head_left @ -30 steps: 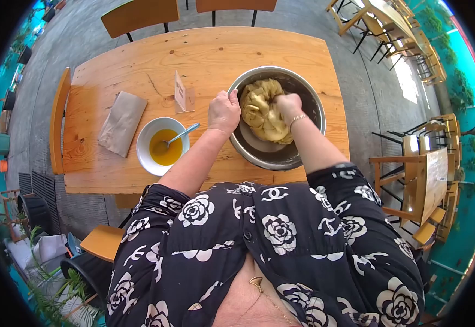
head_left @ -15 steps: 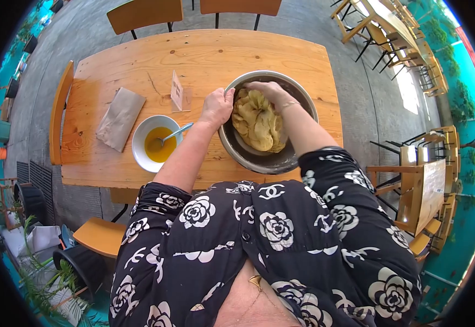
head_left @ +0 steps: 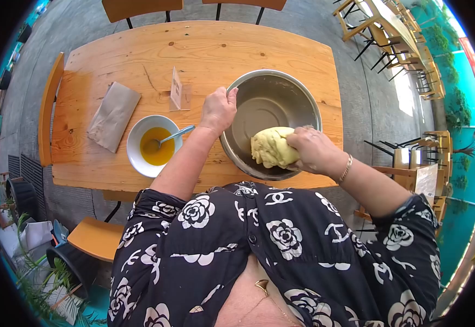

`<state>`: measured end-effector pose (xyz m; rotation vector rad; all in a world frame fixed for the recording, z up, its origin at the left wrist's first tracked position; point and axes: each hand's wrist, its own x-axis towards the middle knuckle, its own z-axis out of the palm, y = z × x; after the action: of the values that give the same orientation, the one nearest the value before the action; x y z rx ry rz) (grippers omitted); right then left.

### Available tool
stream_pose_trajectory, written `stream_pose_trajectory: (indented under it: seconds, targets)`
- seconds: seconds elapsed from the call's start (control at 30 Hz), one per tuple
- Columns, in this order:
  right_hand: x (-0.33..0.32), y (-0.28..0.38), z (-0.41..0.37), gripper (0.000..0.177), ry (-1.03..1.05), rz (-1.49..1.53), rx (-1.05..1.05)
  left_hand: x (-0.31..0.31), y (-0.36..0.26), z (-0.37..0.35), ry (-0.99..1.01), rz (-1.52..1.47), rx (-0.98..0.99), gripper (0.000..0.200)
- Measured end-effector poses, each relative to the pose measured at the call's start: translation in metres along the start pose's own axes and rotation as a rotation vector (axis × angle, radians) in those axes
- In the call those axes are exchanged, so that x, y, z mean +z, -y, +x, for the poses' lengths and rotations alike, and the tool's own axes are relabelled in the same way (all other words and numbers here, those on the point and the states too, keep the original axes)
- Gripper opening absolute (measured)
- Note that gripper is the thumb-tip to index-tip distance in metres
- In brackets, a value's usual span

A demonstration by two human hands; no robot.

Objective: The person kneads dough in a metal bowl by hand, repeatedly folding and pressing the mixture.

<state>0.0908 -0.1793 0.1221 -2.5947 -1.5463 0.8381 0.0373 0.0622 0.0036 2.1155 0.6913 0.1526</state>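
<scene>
"So, what's nearest to you?"

"My right hand (head_left: 315,149), fingers closed on the right end of a soft, pale-yellow lump of dough (head_left: 273,148). The dough is at the near right side of a wide, round stainless-steel bowl (head_left: 264,101); whether it rests on the wall or hangs just clear, I can't tell."

"Which way does it lie from your grip?"

"Leftward, over the bowl's inside. Its longer axis runs roughly side to side, away from my right fingers and toward the bowl's middle, so that hand is plainly the nearer one."

"And off to your left?"

"A round white bowl (head_left: 132,148) of yellow-orange liquid (head_left: 153,156), with a light-blue-handled spoon (head_left: 184,131) leaning over its right rim."

"Your other hand?"

"A little farther out: my left hand (head_left: 219,110) is clamped on the steel rim's left side, bare metal between it and the dough."

"Beyond that?"

"A flat, folded brown paper packet (head_left: 113,116), then a small clear upright sign holder (head_left: 176,90), both on the varnished wooden table (head_left: 210,49). Past its far edge, two wooden chair backs (head_left: 142,8)."
</scene>
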Motion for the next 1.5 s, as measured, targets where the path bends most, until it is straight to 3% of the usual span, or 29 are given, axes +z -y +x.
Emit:
stream_pose_trajectory:
  seconds: [0.13, 0.27, 0.5, 0.7, 0.8, 0.9, 1.0, 1.03, 1.1, 1.2, 1.3, 1.33, 1.43, 1.5]
  targets:
    - [0.033, -0.008, 0.012, 0.023, -0.029, -0.074, 0.013, 0.003, -0.002, -0.002, -0.001, -0.017, 0.007, 0.045]
    - [0.074, -0.006, 0.038, 0.018, -0.187, -0.066, 0.027, 0.004, -0.001, -0.003, -0.028, -0.036, 0.02, 0.042]
    - [0.064, 0.009, 0.107, 0.018, -0.326, 0.101, 0.297, 0.013, 0.008, -0.003, -0.145, -0.072, 0.158, 0.043]
    - [0.056, -0.022, 0.141, 0.021, -0.523, 0.468, 0.606, 0.015, 0.014, -0.004, -0.174, -0.064, 0.163, 0.041]
    - [0.058, -0.056, 0.156, 0.034, -0.597, 0.817, 0.574, 0.018, 0.012, -0.01, -0.169, -0.074, 0.094, 0.041]
    - [0.06, -0.077, 0.171, 0.037, -0.563, 1.031, 0.657, 0.022, 0.007, -0.009, -0.182, -0.073, 0.032, 0.041]
    - [0.057, -0.057, 0.155, 0.035, -0.445, 0.88, 0.659, 0.014, 0.009, -0.002, -0.168, 0.018, 0.04, 0.042]
    - [0.031, -0.024, 0.125, 0.034, -0.376, 0.828, 0.615, 0.008, 0.01, 0.002, -0.122, 0.042, 0.04, 0.044]
    - [0.013, -0.028, 0.094, 0.04, -0.055, 0.707, 0.376, -0.002, 0.01, 0.006, -0.066, 0.043, 0.058, 0.043]
    - [-0.006, -0.04, 0.069, 0.046, -0.081, 0.683, 0.391, -0.018, -0.001, 0.01, 0.036, -0.021, 0.088, 0.041]
    - [0.026, -0.066, 0.101, 0.049, -0.293, 1.051, 0.544, -0.012, 0.014, 0.029, 0.141, -0.081, 0.166, 0.042]
    - [0.056, -0.083, 0.129, 0.047, -0.355, 1.301, 0.547, -0.016, 0.01, 0.028, 0.176, -0.073, 0.153, 0.044]
    - [0.03, -0.053, 0.156, 0.045, -0.237, 1.286, 0.7, -0.007, 0.016, 0.033, 0.086, -0.081, 0.204, 0.04]
    - [-0.002, -0.034, 0.152, 0.06, 0.045, 1.029, 0.716, -0.011, 0.006, 0.027, 0.119, -0.095, 0.146, 0.037]
